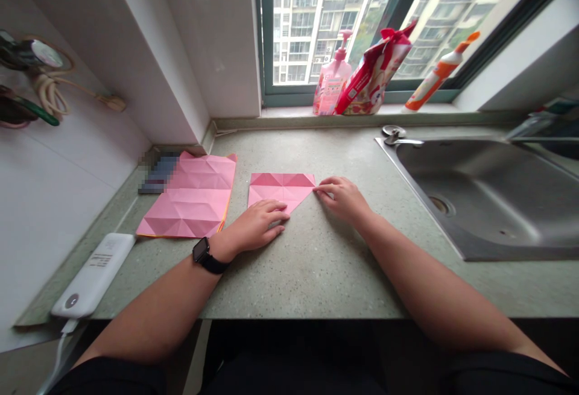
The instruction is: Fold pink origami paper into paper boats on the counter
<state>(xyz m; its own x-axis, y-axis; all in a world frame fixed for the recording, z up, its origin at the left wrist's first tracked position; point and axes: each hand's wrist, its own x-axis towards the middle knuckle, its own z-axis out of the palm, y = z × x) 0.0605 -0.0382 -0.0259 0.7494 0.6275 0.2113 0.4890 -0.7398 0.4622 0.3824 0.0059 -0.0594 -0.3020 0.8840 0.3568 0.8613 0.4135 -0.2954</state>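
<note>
A folded pink paper (pixel 278 189) lies on the green speckled counter (pixel 316 262), its right corner coming to a point. My left hand (pixel 257 225) rests flat on the paper's lower edge, fingers stretched out, a black watch on the wrist. My right hand (pixel 342 196) presses its fingertips on the paper's right tip, fingers curled and close together. To the left lies a creased stack of pink sheets (pixel 192 202), unfolded, with an orange edge showing beneath.
A steel sink (pixel 488 202) fills the right side. On the windowsill stand a pink pump bottle (pixel 332 81), a red bag (pixel 375 72) and an orange-capped bottle (pixel 436 75). A white power bank (pixel 93 274) with cable lies at front left; cords hang on the left wall.
</note>
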